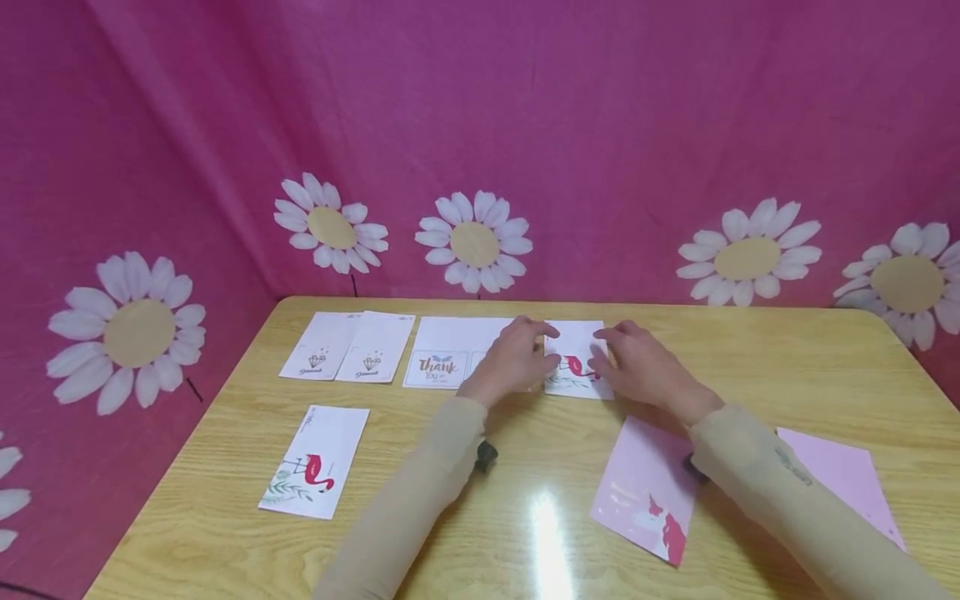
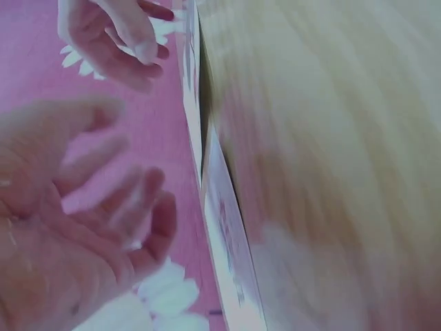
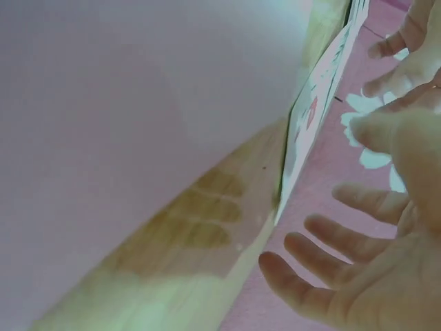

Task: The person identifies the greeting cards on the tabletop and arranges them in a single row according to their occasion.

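A white card with a red flamingo lies at the back of the table, right of centre. My left hand is at its left edge and my right hand at its right edge. In the left wrist view, the left hand has relaxed, slightly bent fingers and grips nothing. The right wrist view shows the right hand with fingers spread and nothing between them. Just left of the flamingo card, white "Thank You" cards are partly covered by my left hand and wrist.
Two overlapping diamond cards lie at the back left. Nearer the front left is another flamingo card. A pink unicorn card and a second pink card lie at the right, partly under my forearm. A flowered pink curtain hangs behind the table.
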A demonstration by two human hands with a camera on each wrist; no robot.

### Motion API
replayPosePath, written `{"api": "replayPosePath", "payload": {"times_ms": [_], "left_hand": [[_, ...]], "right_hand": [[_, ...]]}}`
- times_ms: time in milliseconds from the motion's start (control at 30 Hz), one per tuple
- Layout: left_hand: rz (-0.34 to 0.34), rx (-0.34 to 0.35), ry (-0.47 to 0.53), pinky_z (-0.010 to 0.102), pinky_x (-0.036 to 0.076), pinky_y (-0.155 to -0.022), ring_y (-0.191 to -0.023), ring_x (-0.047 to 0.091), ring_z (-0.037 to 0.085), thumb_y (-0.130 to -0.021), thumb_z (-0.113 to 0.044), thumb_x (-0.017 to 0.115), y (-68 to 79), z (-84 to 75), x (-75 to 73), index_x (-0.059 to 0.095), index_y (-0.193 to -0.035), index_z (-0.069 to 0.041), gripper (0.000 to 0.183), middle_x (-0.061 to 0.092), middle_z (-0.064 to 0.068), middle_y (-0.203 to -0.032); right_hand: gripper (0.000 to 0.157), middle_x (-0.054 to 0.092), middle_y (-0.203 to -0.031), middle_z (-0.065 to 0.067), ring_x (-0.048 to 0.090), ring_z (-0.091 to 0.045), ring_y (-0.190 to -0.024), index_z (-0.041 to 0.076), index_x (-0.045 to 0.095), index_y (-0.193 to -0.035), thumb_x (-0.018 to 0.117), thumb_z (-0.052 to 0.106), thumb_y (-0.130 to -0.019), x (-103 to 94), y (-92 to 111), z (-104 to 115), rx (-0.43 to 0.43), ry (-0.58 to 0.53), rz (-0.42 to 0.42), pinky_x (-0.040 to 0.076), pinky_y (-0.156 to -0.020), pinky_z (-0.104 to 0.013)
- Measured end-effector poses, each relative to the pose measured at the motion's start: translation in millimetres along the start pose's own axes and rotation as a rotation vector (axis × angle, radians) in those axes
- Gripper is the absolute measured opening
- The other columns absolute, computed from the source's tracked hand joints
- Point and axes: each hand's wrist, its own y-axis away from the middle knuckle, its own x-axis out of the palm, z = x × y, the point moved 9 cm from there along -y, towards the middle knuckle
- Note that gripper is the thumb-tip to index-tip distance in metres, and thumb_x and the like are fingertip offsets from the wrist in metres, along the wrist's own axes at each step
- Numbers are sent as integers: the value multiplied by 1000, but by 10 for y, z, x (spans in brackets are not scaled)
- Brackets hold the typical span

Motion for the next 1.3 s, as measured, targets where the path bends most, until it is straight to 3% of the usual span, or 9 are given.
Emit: {"api": "replayPosePath", "payload": {"times_ms": [167,333,500,733,900,1300], "left_hand": [[-21,160,34,44,47,-112,-130,58,26,-97,-32,68,179,5,-137,63,-138,-17,44,57,5,-143],[-76,212,-161,55,38,-117,-145,45,26,-96,-49,65,424,73,-289,57,-146,-26,56,49,-1,-157],[-123,216,-329,57,37,-115,-148,42,26,-94,-59,61,654,202,-408,54,-149,-29,63,45,-1,-161],[-120,148,-379,62,32,-117,-150,38,28,-93,-62,58,943,422,-544,52,-150,-31,66,41,-1,-163],[-111,93,-397,66,31,-115,-151,36,32,-92,-63,58,1122,609,-636,50,-152,-30,69,38,2,-165],[-116,-84,-338,73,34,-110,-147,40,41,-89,-56,69,1519,1162,-962,49,-152,-24,74,44,11,-160]], "right_hand": [[53,57,-138,-33,59,-50,-122,-2,58,-140,65,31,-99,-29,74,151,-73,57,-14,50,-100,-65],[75,38,-159,-28,38,-54,-144,8,47,-153,67,50,-94,24,152,245,-83,129,21,37,-110,-73],[80,35,-163,-25,30,-53,-149,12,46,-154,64,60,-92,68,206,339,-102,160,29,32,-113,-74],[85,35,-163,-23,30,-53,-149,15,45,-155,65,64,-89,100,265,553,-149,170,11,34,-110,-76],[88,31,-166,-18,28,-50,-152,18,41,-158,65,67,-88,177,279,685,-158,170,45,32,-112,-75],[88,26,-169,-14,22,-45,-156,23,37,-160,63,69,-89,357,233,1039,-203,112,92,28,-116,-73]]}}
